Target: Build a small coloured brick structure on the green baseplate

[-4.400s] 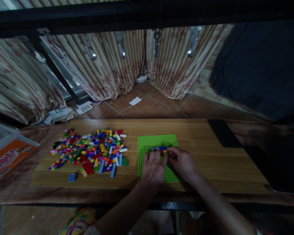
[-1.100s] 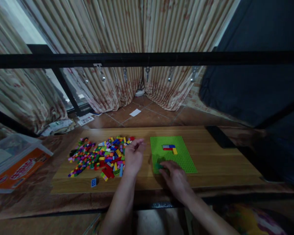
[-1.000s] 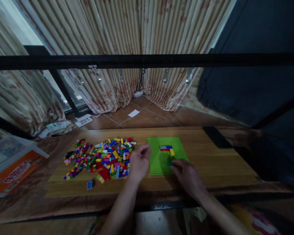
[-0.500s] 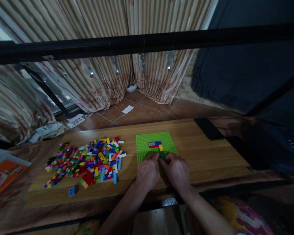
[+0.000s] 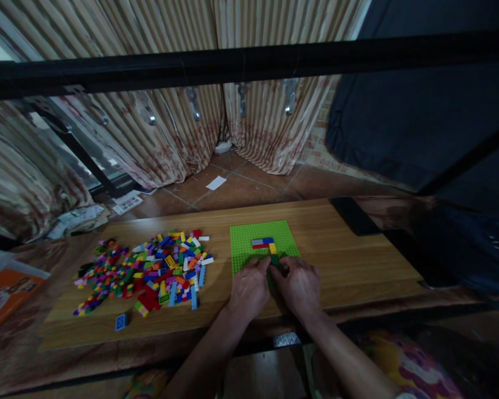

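Note:
A bright green studded baseplate (image 5: pixel 243 237) lies under both hands on the wooden board. Blue, grey, red and yellow toy bricks (image 5: pixel 269 241) form a bent row on it, and a dark green brick (image 5: pixel 275 259) continues the row toward me. My right hand (image 5: pixel 298 281) is closed, with thumb and fingertips pinched at that dark green brick. On the other side, my left hand (image 5: pixel 251 284) is closed too, its fingertips down at the near part of the row. What lies between the left fingers is hidden.
A heap of loose coloured bricks (image 5: pixel 162 271) covers the board's left side. A single blue brick (image 5: pixel 121 322) lies nearer me. A black phone (image 5: pixel 355 215) sits to the right, beside another dark flat object. An orange-labelled plastic container (image 5: pixel 8 293) stands far left; a black rail (image 5: pixel 249 64) crosses ahead.
Both hands stay at the same place on the baseplate, with hardly any finger movement visible. The whole view has shifted slightly.

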`<action>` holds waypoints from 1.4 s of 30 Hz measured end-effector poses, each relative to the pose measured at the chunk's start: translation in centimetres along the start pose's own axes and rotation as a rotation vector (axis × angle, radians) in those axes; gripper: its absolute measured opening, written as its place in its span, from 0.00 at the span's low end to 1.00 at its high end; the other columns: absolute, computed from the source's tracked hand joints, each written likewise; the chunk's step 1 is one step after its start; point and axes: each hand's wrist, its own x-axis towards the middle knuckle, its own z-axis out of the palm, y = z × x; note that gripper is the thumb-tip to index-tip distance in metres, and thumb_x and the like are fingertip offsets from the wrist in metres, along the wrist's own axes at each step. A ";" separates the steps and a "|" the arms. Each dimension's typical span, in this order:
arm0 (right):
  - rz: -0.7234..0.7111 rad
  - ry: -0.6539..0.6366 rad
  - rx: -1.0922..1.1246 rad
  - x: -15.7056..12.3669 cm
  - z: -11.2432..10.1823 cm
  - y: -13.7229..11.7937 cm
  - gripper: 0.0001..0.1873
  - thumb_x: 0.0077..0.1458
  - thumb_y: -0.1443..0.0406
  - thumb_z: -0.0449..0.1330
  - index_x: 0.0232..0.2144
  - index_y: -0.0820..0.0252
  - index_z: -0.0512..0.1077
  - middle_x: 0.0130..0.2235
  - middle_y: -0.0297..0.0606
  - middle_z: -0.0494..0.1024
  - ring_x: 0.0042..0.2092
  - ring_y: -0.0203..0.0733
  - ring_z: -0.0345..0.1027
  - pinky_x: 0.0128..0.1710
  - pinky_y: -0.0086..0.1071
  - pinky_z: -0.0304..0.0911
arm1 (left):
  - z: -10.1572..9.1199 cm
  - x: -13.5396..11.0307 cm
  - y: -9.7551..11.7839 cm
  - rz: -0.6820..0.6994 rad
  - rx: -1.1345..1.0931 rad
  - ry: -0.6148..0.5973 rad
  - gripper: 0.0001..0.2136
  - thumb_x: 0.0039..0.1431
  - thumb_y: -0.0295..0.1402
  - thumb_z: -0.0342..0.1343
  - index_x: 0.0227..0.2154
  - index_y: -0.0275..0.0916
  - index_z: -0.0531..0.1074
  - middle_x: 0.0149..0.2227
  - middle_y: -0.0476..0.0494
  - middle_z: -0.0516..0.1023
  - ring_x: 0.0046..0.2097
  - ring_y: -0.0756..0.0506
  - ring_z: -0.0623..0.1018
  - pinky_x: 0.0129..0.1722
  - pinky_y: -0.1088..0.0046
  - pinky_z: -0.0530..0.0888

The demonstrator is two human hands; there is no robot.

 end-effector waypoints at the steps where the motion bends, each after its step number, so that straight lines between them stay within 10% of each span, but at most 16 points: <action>1: -0.001 -0.005 0.016 0.0 0.0 0.0 0.12 0.54 0.55 0.58 0.32 0.57 0.74 0.33 0.39 0.79 0.37 0.46 0.70 0.40 0.37 0.53 | 0.0 0.0 0.0 0.003 -0.001 0.004 0.20 0.62 0.26 0.42 0.56 0.40 0.66 0.47 0.39 0.76 0.45 0.44 0.77 0.47 0.67 0.74; 19: -0.014 -0.063 0.372 2.5 0.3 1.4 0.14 0.53 0.67 0.56 0.42 0.61 0.75 0.38 0.41 0.80 0.39 0.44 0.73 0.43 0.38 0.66 | 0.3 0.3 -0.3 -0.061 -0.056 0.062 0.19 0.62 0.27 0.44 0.55 0.38 0.65 0.47 0.40 0.76 0.44 0.43 0.77 0.45 0.66 0.74; 42: -0.009 0.070 0.309 2.1 0.3 2.6 0.15 0.55 0.67 0.51 0.38 0.63 0.77 0.39 0.47 0.79 0.42 0.49 0.71 0.46 0.42 0.65 | 0.5 0.2 -0.5 -0.096 -0.091 0.064 0.19 0.62 0.25 0.44 0.56 0.37 0.63 0.47 0.39 0.74 0.45 0.45 0.76 0.47 0.68 0.73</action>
